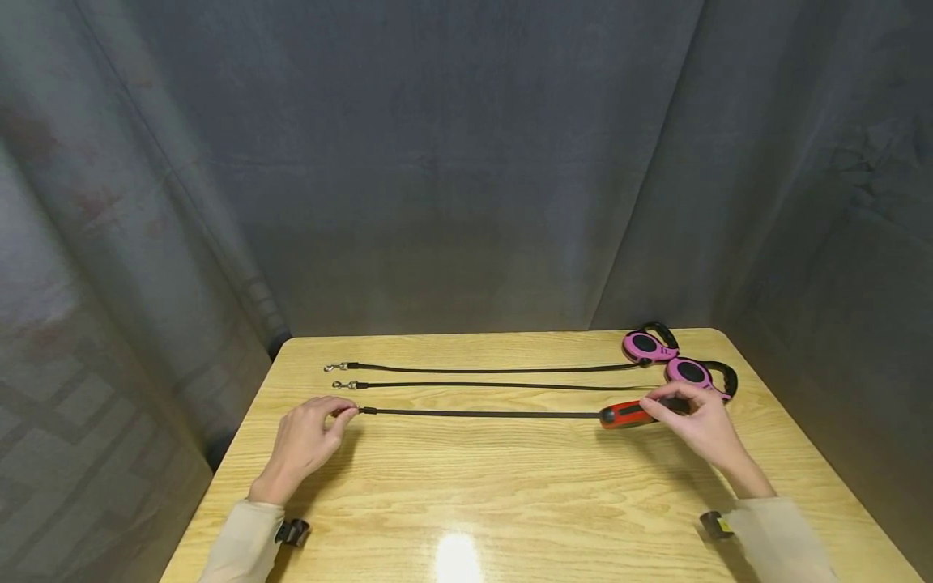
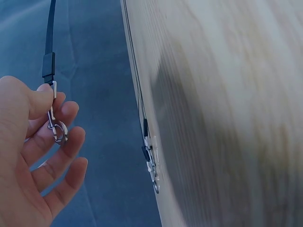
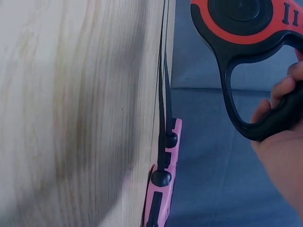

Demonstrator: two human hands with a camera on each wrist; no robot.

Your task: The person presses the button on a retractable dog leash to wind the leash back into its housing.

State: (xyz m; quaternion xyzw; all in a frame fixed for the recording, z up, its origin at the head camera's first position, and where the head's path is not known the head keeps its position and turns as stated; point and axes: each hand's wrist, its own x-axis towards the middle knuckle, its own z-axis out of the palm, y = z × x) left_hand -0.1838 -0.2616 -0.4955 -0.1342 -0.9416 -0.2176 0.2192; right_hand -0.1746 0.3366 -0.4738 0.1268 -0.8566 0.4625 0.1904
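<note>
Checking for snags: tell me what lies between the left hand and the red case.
The black strap, running straight from the left hand to the red case; the head view shows it.

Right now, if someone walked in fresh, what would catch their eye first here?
Probably the red-and-black leash case, held by its handle in the right grip, its black strap stretched straight to the metal clip pinched in the left grip. After that, likely the two pink leash cases at the far right of the table, their straps running left across it.
</note>
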